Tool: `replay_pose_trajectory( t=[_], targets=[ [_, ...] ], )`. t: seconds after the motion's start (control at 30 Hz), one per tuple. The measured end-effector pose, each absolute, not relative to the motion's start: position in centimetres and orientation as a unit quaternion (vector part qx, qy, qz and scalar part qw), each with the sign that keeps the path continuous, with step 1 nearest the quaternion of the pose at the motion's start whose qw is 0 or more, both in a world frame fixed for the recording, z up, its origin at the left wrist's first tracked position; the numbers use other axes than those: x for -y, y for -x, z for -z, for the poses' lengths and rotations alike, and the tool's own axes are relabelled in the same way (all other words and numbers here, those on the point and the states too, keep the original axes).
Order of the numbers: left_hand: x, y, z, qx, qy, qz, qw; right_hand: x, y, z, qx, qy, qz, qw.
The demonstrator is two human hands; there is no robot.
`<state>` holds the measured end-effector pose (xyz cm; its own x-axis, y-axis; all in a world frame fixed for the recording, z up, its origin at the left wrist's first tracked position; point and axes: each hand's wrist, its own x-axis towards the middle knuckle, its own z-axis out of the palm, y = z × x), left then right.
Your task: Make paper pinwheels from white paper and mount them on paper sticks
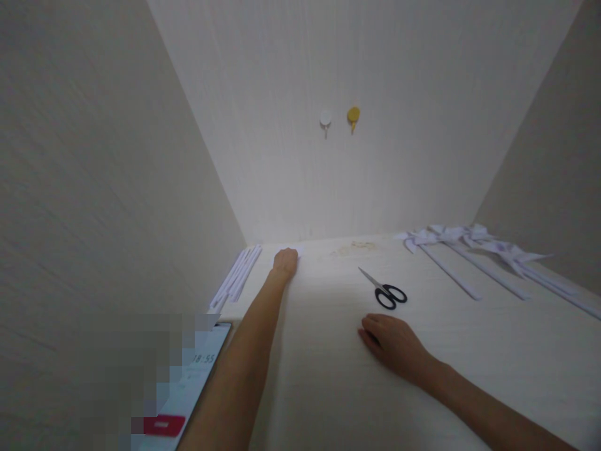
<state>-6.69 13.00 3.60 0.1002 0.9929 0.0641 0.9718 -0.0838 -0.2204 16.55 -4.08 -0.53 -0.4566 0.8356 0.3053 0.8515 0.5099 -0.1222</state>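
My left hand [286, 263] reaches to the far left part of the white table, closed with its knuckles up. Bits of white paper [300, 251] show beside it; its fingertips are hidden, so what it grips cannot be made out. My right hand [387, 338] rests on the table nearer to me, loosely curled, thumb a little apart from the fingers, with nothing visible in it. Just beyond it lie scissors [385, 291] with black handles, their blades pointing away to the left.
Several narrow white paper strips [241, 275] lie by the left wall. On the right are several white paper sticks [451, 272] with folded, pointed tops [446, 235]. A lit phone screen [200, 369] is at lower left. White [325, 118] and yellow [354, 114] hooks are on the back wall.
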Motion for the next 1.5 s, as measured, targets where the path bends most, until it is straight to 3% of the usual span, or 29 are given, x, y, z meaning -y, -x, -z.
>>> replay_pose_trajectory(
  t=[0.67, 1.03, 1.13, 1.2, 1.37, 1.5],
  targets=[
    [-12.5, 6.2, -4.1, 0.723, 0.677, 0.053, 0.125, 4.1, -16.2, 0.1, 0.852, 0.499, 0.005, 0.161],
    [-10.0, 4.3, -12.1, 0.714, 0.634, 0.262, 0.144, 3.7, -16.3, 0.3, 0.852, 0.492, 0.010, 0.179],
    [-7.4, 1.9, -11.6, 0.605, 0.583, 0.534, -0.096, 3.7, -16.6, 0.4, 0.836, 0.500, -0.004, 0.224],
    [-5.3, 0.2, -10.1, 0.522, 0.505, 0.636, -0.261, 3.8, -16.7, 0.5, 0.817, 0.500, -0.003, 0.289],
    [-0.5, -2.7, -5.6, 0.452, 0.395, 0.622, -0.503, 4.0, -17.3, 0.4, 0.716, 0.485, 0.007, 0.502],
    [1.8, -2.8, -3.2, 0.418, 0.350, 0.586, -0.600, 4.0, -18.2, 0.1, 0.705, 0.471, 0.049, 0.528]
  ],
)
